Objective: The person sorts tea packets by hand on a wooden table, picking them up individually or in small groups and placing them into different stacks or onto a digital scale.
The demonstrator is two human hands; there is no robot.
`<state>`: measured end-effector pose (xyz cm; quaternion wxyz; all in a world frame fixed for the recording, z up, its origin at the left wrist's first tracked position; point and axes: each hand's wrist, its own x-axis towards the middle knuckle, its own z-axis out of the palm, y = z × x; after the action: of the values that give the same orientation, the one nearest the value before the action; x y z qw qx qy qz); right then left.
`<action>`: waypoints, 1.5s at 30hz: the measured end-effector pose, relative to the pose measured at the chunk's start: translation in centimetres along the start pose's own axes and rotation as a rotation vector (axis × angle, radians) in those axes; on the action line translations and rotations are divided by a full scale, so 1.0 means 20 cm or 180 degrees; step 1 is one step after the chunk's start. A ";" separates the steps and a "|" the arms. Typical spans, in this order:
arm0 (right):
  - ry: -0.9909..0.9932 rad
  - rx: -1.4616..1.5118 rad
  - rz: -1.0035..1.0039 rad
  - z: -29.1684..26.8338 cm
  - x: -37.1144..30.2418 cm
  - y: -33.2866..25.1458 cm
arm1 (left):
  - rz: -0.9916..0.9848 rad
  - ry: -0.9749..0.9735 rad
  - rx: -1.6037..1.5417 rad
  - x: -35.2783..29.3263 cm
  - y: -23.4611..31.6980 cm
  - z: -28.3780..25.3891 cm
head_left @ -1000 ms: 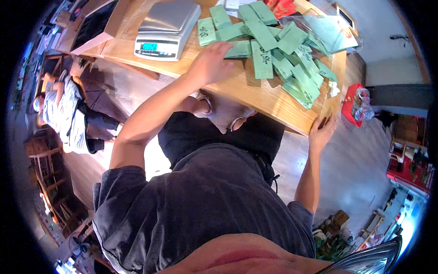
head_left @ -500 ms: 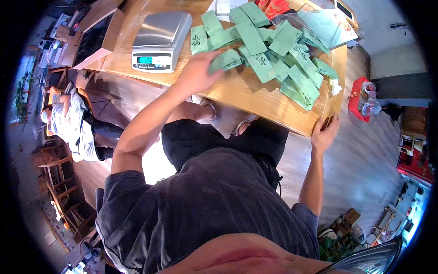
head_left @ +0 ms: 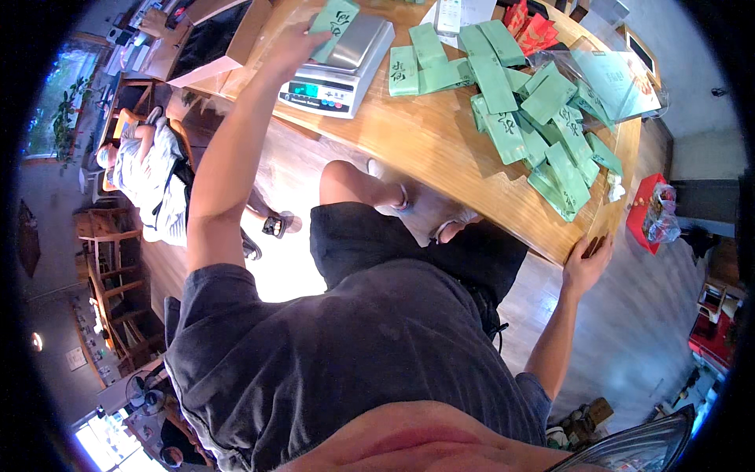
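1. Green packet (head_left: 333, 17), pinched by the left hand (head_left: 295, 46) over the steel pan of the digital scale (head_left: 340, 67); its top is cut off by the frame edge.
2. Wooden surface (head_left: 440, 149); scale near its left end.
3. Heap of green packets (head_left: 519, 102), overlapping, so many lie partly hidden.
4. Right hand (head_left: 586, 263), fingers curled over the surface's near edge, grasping no packet; fingertips hard to make out.

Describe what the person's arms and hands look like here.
Both arms are bare from the upper arm down, below the short sleeves of a dark grey T-shirt. The left hand and right hand show no gloves; no watch or band is visible on either wrist.
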<state>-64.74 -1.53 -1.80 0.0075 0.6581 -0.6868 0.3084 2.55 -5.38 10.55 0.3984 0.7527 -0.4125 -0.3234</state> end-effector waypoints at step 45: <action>0.0164 -0.0321 -0.0045 0.08 -0.02 0.18 | 0.2809 -0.3620 -0.4152 -1.35 0.94 0.86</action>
<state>-67.29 -2.00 -4.74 0.0605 0.6536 -0.6964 0.2902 -30.49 6.11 22.95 0.5640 -0.1072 -0.5283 -0.6256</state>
